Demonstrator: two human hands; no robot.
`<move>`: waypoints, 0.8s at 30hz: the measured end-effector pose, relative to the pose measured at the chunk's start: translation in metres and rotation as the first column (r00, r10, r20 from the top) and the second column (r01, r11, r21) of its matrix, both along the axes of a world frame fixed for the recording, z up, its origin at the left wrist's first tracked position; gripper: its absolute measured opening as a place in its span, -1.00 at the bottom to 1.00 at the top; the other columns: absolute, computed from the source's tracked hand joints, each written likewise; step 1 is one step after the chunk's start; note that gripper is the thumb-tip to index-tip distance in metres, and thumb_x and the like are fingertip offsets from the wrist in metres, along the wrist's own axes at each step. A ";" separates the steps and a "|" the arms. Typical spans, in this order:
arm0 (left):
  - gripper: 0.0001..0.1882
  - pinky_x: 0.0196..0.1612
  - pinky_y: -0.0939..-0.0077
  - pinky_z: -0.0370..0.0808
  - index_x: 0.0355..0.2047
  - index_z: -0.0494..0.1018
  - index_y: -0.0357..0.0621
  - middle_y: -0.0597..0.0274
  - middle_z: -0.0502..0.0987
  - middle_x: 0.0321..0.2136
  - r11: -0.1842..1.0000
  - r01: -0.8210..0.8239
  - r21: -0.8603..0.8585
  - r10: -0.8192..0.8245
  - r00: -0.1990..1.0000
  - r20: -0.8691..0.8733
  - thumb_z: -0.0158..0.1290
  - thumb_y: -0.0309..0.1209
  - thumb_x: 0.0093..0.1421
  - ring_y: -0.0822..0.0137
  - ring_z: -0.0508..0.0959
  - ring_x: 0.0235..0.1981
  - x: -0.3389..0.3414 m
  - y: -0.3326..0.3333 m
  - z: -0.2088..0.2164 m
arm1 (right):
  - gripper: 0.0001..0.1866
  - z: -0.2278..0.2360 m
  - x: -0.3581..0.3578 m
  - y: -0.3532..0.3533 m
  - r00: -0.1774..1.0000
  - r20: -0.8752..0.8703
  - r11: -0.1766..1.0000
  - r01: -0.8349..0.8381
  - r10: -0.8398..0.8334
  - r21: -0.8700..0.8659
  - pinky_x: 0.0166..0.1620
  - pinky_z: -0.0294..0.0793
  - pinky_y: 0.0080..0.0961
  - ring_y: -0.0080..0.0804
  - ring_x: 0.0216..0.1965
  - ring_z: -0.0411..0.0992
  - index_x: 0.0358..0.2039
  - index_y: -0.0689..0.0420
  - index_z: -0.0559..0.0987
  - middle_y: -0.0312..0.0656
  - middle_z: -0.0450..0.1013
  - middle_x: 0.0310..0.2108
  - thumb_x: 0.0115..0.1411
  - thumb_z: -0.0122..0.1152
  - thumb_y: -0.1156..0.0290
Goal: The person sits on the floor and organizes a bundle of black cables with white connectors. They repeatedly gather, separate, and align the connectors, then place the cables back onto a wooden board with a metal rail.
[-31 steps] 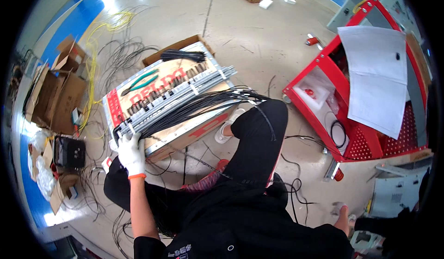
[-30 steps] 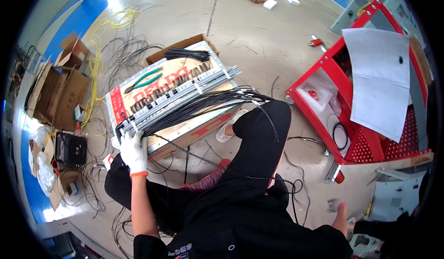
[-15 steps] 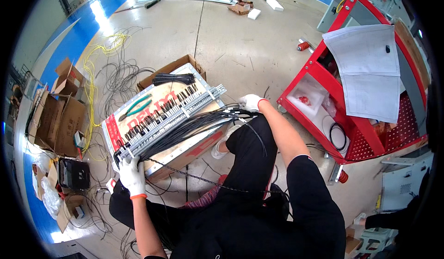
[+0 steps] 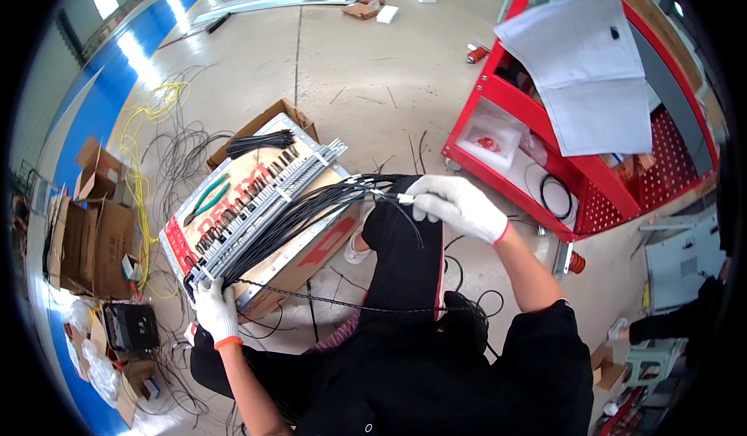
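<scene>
A long grey rail of terminal blocks [image 4: 257, 214] lies slantwise on a wooden box [image 4: 272, 269], with a bundle of black wires [image 4: 288, 222] running along its near side. My left hand [image 4: 215, 311], in a white glove, closes around the rail's near left end; its fingertips are partly hidden. At the bundle's right end, above my knee, my gloved right hand [image 4: 459, 206] pinches a black wire by its white-sleeved end [image 4: 405, 199]. Green-handled pliers [image 4: 207, 199] and a sheaf of black cable ties [image 4: 261, 143] rest on the box, beyond the rail.
A red cart [image 4: 498, 101] with drawing sheets [image 4: 580, 70] draped over it stands at right. Open cartons [image 4: 97, 241] and a black case [image 4: 130, 327] are at left, beside tangled yellow cable [image 4: 140, 140]. Another person's dark sleeve [image 4: 669, 323] shows at far right.
My right hand has come up off the bundle's far end, toward me and to the right, with the wire end in its fingers. My left hand stays at the rail's end. The view has swung right.
</scene>
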State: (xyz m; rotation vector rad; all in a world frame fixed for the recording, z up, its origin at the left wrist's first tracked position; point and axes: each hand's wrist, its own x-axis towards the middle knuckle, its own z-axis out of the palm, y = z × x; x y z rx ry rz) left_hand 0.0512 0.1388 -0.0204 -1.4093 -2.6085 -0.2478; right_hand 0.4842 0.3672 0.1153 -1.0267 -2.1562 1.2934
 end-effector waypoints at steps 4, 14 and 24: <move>-0.67 -0.08 0.13 0.50 -0.15 0.59 -0.03 -0.05 0.58 -0.18 0.985 -0.005 -0.172 0.016 0.998 0.061 0.15 -0.18 0.12 -0.04 0.57 -0.14 0.009 0.008 0.025 | -0.79 -0.001 -0.001 -0.024 0.996 -0.072 0.981 0.030 -0.045 -0.194 -0.30 0.45 -0.61 -0.62 -0.41 0.45 -0.17 0.22 0.60 -0.27 0.56 -0.42 0.26 0.09 0.42; -0.64 -0.19 0.45 0.53 -0.01 0.52 -0.27 0.08 0.63 -0.21 0.918 0.291 0.271 -0.319 0.135 0.938 -0.06 -0.29 0.35 0.33 0.61 -0.31 0.165 0.049 0.120 | -0.80 -0.025 -0.019 -0.057 0.997 0.052 0.195 -0.040 -0.057 0.980 -0.63 0.35 -0.57 -0.52 -0.63 0.39 -0.45 -0.05 0.63 -0.45 0.45 -0.53 -0.17 0.42 0.42; -0.71 -0.34 0.75 0.36 -0.07 0.52 -0.24 0.23 0.56 -0.27 0.961 -0.142 0.237 -0.273 -0.632 0.725 -0.07 -0.31 0.37 0.61 0.40 -0.41 0.225 0.076 0.060 | -0.83 -0.045 0.011 -0.073 0.988 0.157 0.659 -0.120 0.003 0.742 -0.43 0.47 -0.45 -0.40 -0.45 0.49 -0.31 -0.01 0.64 -0.37 0.52 -0.41 0.03 0.27 0.34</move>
